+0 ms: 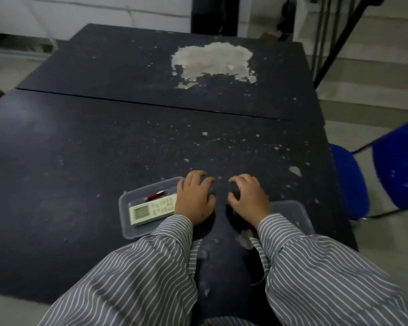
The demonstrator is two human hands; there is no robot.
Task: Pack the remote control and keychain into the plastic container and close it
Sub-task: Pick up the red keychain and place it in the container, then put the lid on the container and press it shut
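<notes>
While both hands hover over the dark table [80, 142], the clear plastic container [127, 222] sits open at seven o'clock, with the white remote control [151, 209] inside and the red keychain [156, 196] just beyond it. The left hand [194, 198] covers the container's right end, fingers curled, gripping nothing visible. The right hand [249, 198] hangs with fingers half-curled and empty above the clear lid [290, 212] at five o'clock.

A dark bench [85, 161], worn and flecked with pale chips, is seen with a large bare patch [212, 61] on its far section. A clear plastic container [127, 203] is set on the near part. A second clear plastic piece [295, 212] lies to its right, largely covered by a sleeve.
</notes>
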